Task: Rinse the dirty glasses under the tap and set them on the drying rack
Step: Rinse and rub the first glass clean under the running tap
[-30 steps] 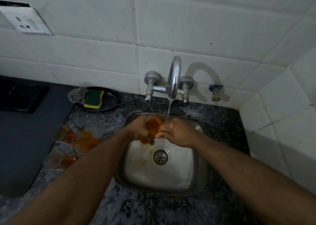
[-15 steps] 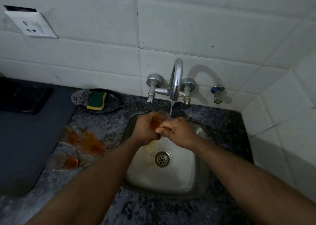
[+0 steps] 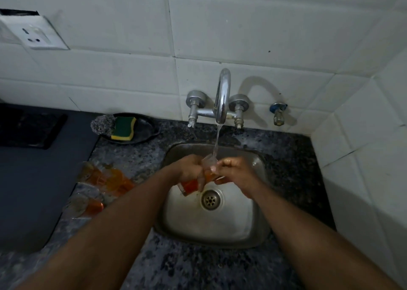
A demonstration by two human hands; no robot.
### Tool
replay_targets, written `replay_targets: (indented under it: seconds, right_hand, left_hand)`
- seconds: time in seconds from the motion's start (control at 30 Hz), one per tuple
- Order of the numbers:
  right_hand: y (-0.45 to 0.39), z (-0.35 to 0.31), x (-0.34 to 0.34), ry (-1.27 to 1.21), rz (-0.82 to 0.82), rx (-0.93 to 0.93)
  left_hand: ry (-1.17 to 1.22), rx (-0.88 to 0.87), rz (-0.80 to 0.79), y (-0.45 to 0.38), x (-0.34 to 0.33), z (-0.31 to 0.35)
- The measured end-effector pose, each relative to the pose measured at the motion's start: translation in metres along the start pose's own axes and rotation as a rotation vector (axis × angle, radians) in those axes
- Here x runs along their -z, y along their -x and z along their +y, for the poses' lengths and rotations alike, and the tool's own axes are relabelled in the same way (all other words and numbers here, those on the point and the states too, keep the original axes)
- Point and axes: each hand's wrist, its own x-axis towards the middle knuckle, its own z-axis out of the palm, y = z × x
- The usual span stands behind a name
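A glass [image 3: 191, 184] with orange residue is held tilted over the steel sink [image 3: 240, 228], its mouth up under the stream from the tap [image 3: 222, 96]. My left hand [image 3: 189, 168] wraps around its body. My right hand [image 3: 233, 173] pinches it near the rim, fingers wet. Water runs into the glass mouth. Several more dirty glasses [image 3: 103, 179] with orange stains lie on the granite counter left of the sink. No drying rack is in view.
A black dish [image 3: 144, 133] holding a green-yellow sponge [image 3: 123, 127] and a steel scrubber [image 3: 102, 124] sits behind the glasses. A dark mat [image 3: 33, 179] covers the counter at left. A small valve [image 3: 278, 113] and tiled walls close the right side.
The glass has tipped lower in my left hand, its base now pointing down toward the drain. My right hand shifted slightly right, at the rim.
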Motion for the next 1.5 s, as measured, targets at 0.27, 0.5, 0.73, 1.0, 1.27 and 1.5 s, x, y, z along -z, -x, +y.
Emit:
replay_targets:
  seconds: [0.27,0.5,0.73,1.0,1.27,1.5]
  right_hand:
    - [0.007,0.028,-0.032,-0.314,0.102,-0.241]
    - [-0.009,-0.003,-0.01,0.834,-0.117,0.469]
    - [-0.027,-0.024,-0.003,0.645,-0.085,0.328]
    - [-0.035,-0.025,0.004,0.948,-0.353,0.489]
    - [-0.034,-0.019,0.005,0.989,-0.362,0.473]
    - [-0.029,-0.012,-0.007,0.727,-0.202,0.389]
  left_hand:
    - [-0.086,0.205,-0.06,-0.005,0.001,-0.001]
    - [0.122,-0.108,0.063,-0.008,-0.008,-0.024]
    - [0.126,-0.383,0.431,-0.029,-0.019,-0.021]
    - [-0.114,-0.243,0.011,-0.018,0.02,-0.018]
    - [-0.023,-0.368,0.179,-0.021,0.001,-0.03]
    - [0.04,-0.381,0.44,-0.021,-0.009,-0.024]
